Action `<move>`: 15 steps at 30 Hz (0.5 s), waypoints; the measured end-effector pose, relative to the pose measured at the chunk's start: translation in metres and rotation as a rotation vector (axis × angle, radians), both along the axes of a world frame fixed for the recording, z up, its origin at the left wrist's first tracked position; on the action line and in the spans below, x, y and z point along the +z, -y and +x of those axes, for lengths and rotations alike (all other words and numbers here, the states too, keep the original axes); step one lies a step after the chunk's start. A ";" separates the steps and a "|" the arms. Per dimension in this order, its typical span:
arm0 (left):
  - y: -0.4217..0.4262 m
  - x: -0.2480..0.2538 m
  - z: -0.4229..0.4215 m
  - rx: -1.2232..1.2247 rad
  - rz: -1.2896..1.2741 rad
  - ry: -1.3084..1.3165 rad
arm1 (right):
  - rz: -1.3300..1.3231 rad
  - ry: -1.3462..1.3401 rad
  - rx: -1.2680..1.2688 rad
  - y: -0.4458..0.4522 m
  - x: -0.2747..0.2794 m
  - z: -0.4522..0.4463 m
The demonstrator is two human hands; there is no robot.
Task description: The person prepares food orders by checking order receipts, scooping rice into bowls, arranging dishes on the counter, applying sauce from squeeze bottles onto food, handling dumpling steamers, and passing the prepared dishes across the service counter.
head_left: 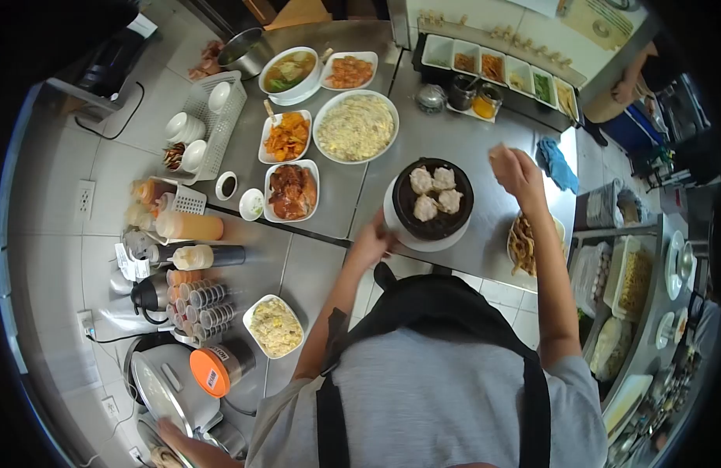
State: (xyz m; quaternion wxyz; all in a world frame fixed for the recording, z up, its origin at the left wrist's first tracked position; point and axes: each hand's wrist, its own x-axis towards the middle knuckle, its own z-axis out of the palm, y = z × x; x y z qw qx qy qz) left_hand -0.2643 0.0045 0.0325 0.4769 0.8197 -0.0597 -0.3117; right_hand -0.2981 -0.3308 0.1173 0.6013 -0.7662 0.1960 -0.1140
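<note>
Several shumai dumplings (436,193) sit in a round dark steamer basket (407,214), which rests on a white plate (425,244) at the counter's front edge. My left hand (370,242) grips the plate's left rim, its fingers partly hidden beneath it. Raised to the right of the basket, my right hand (518,178) is closed in a pinch; whatever is between its fingertips is too small to make out. Below my right forearm stands a bowl of brown strips of food (523,246), partly covered by the arm.
Left along the counter stand a large bowl of fried rice (356,126), a soup bowl (289,73) and a dish of glazed meat (293,192). Topping containers (493,69) line the back. A blue cloth (558,165) lies right. Another person's hand (177,441) is at lower left.
</note>
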 end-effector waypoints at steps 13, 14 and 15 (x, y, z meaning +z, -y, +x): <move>0.055 0.102 0.070 -0.361 0.235 0.706 | -0.698 0.183 0.751 -0.040 0.018 0.084; 0.057 0.100 0.071 -0.363 0.219 0.701 | -0.691 0.195 0.753 -0.038 0.018 0.087; 0.057 0.098 0.071 -0.361 0.201 0.712 | -0.684 0.206 0.756 -0.035 0.018 0.090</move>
